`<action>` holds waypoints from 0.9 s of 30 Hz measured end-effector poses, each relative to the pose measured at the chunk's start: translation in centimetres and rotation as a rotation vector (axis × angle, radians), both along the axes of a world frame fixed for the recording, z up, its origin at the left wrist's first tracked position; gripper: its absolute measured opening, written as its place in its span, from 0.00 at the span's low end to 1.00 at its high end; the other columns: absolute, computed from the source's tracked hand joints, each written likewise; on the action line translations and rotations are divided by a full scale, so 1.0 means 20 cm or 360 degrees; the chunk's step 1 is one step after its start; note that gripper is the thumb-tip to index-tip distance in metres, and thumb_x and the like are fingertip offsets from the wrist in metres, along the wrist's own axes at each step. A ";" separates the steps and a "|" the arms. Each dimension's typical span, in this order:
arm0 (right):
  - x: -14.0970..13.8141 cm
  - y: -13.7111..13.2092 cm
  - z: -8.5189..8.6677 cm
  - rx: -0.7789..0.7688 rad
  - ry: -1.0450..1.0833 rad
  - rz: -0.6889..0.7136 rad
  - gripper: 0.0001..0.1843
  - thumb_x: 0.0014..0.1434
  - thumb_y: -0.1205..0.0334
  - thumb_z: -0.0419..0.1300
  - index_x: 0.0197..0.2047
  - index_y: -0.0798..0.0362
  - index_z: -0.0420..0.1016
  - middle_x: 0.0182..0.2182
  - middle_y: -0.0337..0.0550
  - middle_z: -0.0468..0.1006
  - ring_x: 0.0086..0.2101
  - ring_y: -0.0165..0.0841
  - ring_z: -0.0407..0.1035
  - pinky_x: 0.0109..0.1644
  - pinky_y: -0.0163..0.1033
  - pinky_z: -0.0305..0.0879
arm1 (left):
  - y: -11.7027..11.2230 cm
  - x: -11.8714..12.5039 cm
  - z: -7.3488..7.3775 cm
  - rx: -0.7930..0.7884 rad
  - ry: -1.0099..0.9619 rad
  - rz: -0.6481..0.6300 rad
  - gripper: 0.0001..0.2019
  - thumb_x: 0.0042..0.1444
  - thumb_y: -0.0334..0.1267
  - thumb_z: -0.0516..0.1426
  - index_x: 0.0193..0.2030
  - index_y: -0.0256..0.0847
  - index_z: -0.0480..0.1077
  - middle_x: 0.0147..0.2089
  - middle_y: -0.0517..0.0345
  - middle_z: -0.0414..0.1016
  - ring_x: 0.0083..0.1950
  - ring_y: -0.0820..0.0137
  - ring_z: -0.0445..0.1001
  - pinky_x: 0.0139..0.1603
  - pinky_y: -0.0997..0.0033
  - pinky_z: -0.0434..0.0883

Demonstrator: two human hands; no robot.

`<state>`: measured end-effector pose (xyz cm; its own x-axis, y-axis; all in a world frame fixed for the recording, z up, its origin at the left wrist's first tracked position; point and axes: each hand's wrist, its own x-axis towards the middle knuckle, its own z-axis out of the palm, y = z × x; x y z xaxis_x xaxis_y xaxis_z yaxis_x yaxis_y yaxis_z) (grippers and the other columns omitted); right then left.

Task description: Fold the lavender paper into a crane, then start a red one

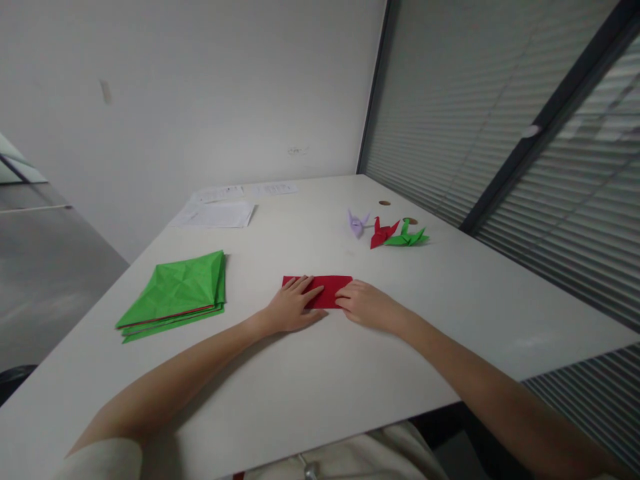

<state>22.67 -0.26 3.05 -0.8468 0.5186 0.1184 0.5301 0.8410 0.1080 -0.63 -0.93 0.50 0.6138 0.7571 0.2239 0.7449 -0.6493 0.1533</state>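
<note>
A red sheet of paper (327,291), folded into a long rectangle, lies flat on the white table (310,380) in front of me. My left hand (295,307) rests on its left part, fingers spread out and pressing it down. At the right end, my right hand (367,303) has its fingers curled together over the edge of the paper. The thumb of that hand is mostly hidden.
To the left sits a stack of creased green paper (185,287) with a red sheet edge showing. Purple (357,225), red (382,233) and green (407,237) paper cranes stand at the back right. White printed papers (215,214) lie at the back left. Blinds (450,100) border the right side.
</note>
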 end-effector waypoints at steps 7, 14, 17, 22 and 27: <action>-0.04 0.01 0.08 0.0224 0.0138 0.0064 0.07 0.58 0.70 0.56 0.32 0.57 0.75 0.29 0.46 0.78 0.32 0.34 0.69 0.41 0.41 0.58 | 0.01 0.03 0.09 0.0094 -0.0149 -0.0159 0.14 0.62 0.41 0.52 0.48 0.38 0.74 0.48 0.46 0.77 0.48 0.61 0.75 0.52 0.61 0.68; -0.11 0.02 0.31 0.0356 0.1100 -0.0095 0.08 0.61 0.70 0.54 0.34 0.54 0.73 0.30 0.44 0.75 0.34 0.35 0.67 0.41 0.40 0.61 | -0.01 0.02 0.24 -0.0275 -0.0779 -0.0042 0.19 0.66 0.43 0.43 0.47 0.39 0.72 0.42 0.53 0.78 0.41 0.69 0.76 0.45 0.70 0.70; -0.16 0.05 0.28 0.0194 0.1049 -0.0027 0.09 0.61 0.71 0.53 0.35 0.54 0.74 0.32 0.45 0.76 0.35 0.35 0.68 0.42 0.40 0.64 | -0.04 0.04 0.20 -0.0270 -0.0588 -0.0238 0.29 0.57 0.51 0.57 0.62 0.39 0.62 0.56 0.47 0.72 0.53 0.61 0.72 0.53 0.63 0.68; -0.12 0.12 0.14 -0.0068 0.1058 -0.0247 0.06 0.59 0.68 0.58 0.37 0.55 0.76 0.35 0.46 0.78 0.38 0.36 0.70 0.46 0.42 0.65 | -0.02 0.05 0.06 0.0037 -0.0003 -0.0234 0.24 0.61 0.48 0.53 0.61 0.39 0.63 0.57 0.43 0.70 0.57 0.56 0.69 0.56 0.55 0.66; -0.02 0.16 0.08 -0.0455 0.0784 -0.0182 0.12 0.56 0.58 0.63 0.42 0.53 0.78 0.42 0.49 0.78 0.43 0.38 0.70 0.52 0.45 0.64 | 0.05 0.00 0.06 0.0190 0.0308 -0.0240 0.14 0.63 0.34 0.50 0.55 0.39 0.67 0.46 0.47 0.74 0.45 0.63 0.75 0.45 0.63 0.71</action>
<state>22.19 2.97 4.66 -0.6642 0.6727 0.3260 0.5492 0.7350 -0.3976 -0.63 0.00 1.73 0.7576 0.6292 0.1735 0.6465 -0.7600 -0.0666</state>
